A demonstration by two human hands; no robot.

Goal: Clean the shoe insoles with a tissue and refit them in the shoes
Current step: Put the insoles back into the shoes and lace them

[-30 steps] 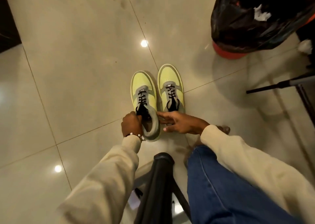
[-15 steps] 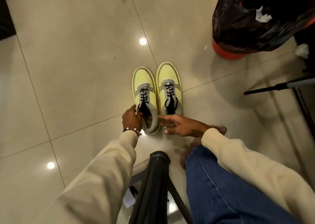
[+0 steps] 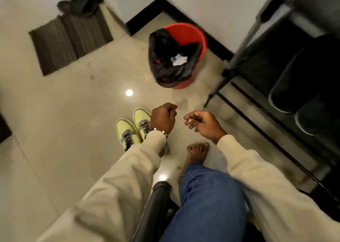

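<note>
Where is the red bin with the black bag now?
In the head view the red bin stands on the floor at upper centre, near the wall corner, beyond both hands and left of the black rack.

Shoes partly behind left sleeve

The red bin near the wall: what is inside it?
A black plastic bag lines the red bin and spills over its front rim. On the bag's folds lies crumpled white tissue. Anything deeper stays hidden under the dark folds.
</note>
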